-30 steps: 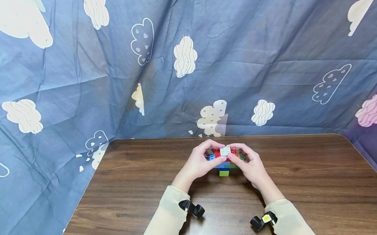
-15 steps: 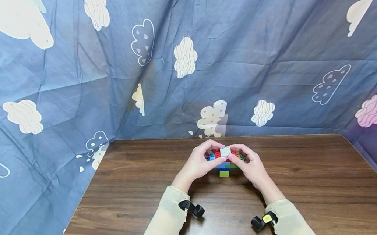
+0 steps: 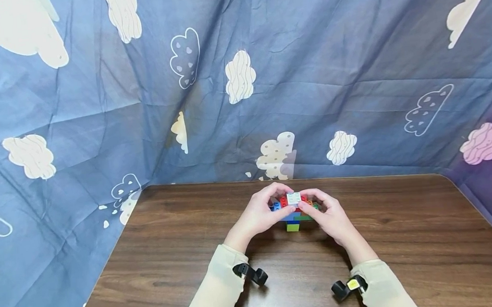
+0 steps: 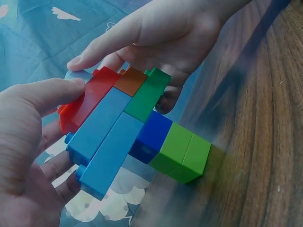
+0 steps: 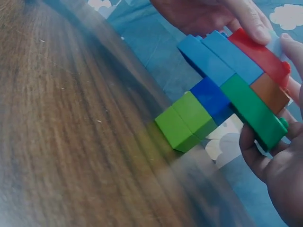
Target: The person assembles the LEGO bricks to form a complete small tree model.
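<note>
A stack of toy building bricks stands upright on the table between both hands. Its narrow foot is lime green bricks [image 3: 293,227] under a dark blue brick [image 4: 154,132]. Wider layers sit above: light blue bricks [image 4: 102,120], a green brick [image 5: 253,111], an orange-brown brick [image 5: 271,92] and a red brick [image 5: 255,54]. A white brick [image 3: 294,198] tops it. My left hand [image 3: 257,214] pinches the white brick from the left, thumb in front and index finger behind. From the right, my right hand [image 3: 334,218] holds it likewise. Fingers partly hide the upper bricks.
The brown wood-grain table [image 3: 173,270] extends around the stack. Behind it hangs a blue cloth [image 3: 209,127] with cloud prints. A black wrist camera [image 3: 251,272] sits on the left sleeve, another black camera [image 3: 347,287] on the right one.
Both hands keep their hold at the top of the stack. The right wrist has shifted slightly to the right, and the head view has tilted a little. The bricks look unchanged.
</note>
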{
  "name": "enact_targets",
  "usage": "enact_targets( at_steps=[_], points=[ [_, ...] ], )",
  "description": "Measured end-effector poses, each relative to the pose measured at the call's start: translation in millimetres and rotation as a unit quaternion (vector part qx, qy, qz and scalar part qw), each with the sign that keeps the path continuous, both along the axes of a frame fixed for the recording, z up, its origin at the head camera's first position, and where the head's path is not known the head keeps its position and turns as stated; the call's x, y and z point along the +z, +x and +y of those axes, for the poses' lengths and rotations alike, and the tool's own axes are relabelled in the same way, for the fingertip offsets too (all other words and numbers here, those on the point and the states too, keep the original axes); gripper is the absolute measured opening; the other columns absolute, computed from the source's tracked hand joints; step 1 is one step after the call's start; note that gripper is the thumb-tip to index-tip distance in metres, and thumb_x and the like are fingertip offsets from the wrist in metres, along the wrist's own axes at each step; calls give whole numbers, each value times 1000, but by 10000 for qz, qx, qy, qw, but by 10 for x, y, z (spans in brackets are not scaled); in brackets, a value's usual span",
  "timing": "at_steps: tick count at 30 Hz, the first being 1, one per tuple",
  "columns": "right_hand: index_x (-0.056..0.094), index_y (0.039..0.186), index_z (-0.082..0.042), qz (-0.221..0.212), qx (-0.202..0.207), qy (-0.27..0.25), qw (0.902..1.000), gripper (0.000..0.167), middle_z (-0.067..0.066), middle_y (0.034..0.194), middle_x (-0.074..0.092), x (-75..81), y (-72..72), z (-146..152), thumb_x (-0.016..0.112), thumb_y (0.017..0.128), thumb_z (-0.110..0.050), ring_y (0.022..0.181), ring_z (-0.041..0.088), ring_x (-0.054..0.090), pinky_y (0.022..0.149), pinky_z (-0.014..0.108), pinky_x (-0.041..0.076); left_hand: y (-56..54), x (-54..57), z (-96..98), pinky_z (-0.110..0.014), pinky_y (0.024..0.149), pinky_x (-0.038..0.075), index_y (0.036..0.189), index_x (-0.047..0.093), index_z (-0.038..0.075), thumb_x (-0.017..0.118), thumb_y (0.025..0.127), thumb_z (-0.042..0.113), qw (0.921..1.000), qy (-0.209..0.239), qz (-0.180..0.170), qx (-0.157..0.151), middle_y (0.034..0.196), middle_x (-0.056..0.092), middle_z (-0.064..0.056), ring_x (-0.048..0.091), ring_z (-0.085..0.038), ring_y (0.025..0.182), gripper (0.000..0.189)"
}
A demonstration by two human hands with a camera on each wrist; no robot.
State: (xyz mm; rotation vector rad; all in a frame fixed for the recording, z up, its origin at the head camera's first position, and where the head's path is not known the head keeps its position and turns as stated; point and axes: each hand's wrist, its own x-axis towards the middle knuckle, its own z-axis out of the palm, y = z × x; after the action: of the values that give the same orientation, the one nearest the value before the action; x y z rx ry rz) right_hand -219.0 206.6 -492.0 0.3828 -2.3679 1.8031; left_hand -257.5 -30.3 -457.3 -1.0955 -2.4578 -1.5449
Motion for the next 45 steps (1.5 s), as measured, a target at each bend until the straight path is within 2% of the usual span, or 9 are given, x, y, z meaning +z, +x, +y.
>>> enact_targets(
  at_steps=[7, 14, 19, 23, 26, 30, 37, 45],
  points=[
    [69, 139, -12, -142, 141, 389, 9990, 35, 10, 130, 72, 42, 9, 75, 75, 106, -23, 114, 22, 68, 95, 29, 57, 7, 15, -15, -32, 93, 57, 132, 68, 16, 86, 97, 24, 9999, -96, -11, 65, 118, 74, 0, 64, -11, 103, 40],
    [69, 139, -16, 223, 271, 907, 9953, 47, 6, 130, 74, 64, 31, 208, 87, 96, -19, 116, 20, 69, 98, 34, 58, 13, 19, -23, -30, 94, 56, 133, 68, 17, 87, 96, 25, 9997, -212, -51, 110, 119, 74, 1, 64, -12, 103, 42],
    [67, 141, -19, 290, 429, 1073, 9929, 54, 5, 132, 74, 44, 31, 294, 91, 93, -19, 112, 21, 70, 92, 34, 59, 2, 21, -86, -30, 93, 57, 136, 66, 18, 89, 94, 26, 9981, -531, -276, 131, 121, 72, 2, 63, -13, 103, 49],
    [66, 143, -21, 252, 441, 1171, 9918, 58, 5, 130, 73, 9, 23, 345, 92, 91, -21, 104, 22, 69, 85, 31, 58, -39, 10, -171, -33, 100, 55, 138, 63, 18, 90, 92, 30, 9933, -1032, -526, 32, 124, 71, 1, 63, -14, 109, 55],
    [63, 146, -18, 307, 479, 1082, 9925, 63, 7, 127, 72, -13, 9, 370, 93, 90, -16, 103, 19, 68, 84, 29, 59, -64, -12, -236, -36, 104, 54, 138, 59, 18, 91, 90, 28, 9883, -1357, -700, -2, 125, 69, -1, 64, -15, 112, 58],
    [62, 144, -11, 398, 542, 809, 9945, 65, 11, 122, 70, -32, -10, 388, 93, 87, -7, 104, 16, 69, 88, 25, 59, -89, -52, -286, -35, 99, 54, 132, 56, 19, 92, 91, 21, 9860, -1473, -774, 59, 117, 66, 0, 63, -15, 107, 55],
    [64, 128, -6, 421, 497, 412, 9970, 53, 15, 114, 71, -61, -53, 385, 94, 85, -3, 97, 18, 72, 89, 21, 60, -137, -115, -315, -30, 85, 54, 127, 54, 18, 90, 92, 19, 9889, -1306, -697, 130, 106, 65, 1, 64, -17, 94, 50],
    [66, 126, -3, 191, 386, 210, 9989, 50, 18, 114, 71, -103, -101, 350, 95, 84, -5, 97, 18, 74, 89, 22, 60, -161, -127, -346, -29, 83, 55, 131, 55, 15, 90, 92, 19, 9903, -1124, -773, 257, 110, 65, -2, 64, -14, 92, 53]
  ],
)
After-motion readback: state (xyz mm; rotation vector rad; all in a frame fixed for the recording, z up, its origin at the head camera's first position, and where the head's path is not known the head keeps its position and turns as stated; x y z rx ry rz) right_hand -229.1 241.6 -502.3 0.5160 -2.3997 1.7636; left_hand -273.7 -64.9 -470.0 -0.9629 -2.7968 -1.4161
